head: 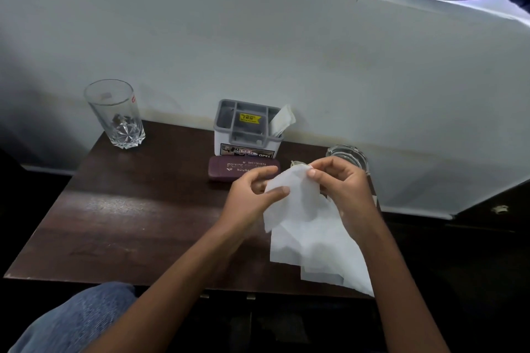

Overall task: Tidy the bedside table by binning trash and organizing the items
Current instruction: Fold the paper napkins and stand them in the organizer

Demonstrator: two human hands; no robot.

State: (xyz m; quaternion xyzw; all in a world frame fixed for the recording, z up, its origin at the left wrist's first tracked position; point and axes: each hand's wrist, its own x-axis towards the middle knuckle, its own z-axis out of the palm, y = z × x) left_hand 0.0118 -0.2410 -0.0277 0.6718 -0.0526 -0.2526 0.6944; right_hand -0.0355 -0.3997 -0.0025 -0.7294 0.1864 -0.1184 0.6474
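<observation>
A white tissue hangs above the right side of the dark wooden bedside table. My left hand pinches its upper left edge between thumb and fingers. My right hand pinches its top corner. A maroon spectacle case lies just behind my left hand. Behind the case stands a grey compartment organizer with a folded paper sticking out of its right slot. A small object peeks out behind the tissue; what it is cannot be told.
An empty drinking glass stands at the table's back left corner. A glass ashtray sits at the back right, partly behind my right hand. The wall runs directly behind the table. My knee in jeans is at the front left.
</observation>
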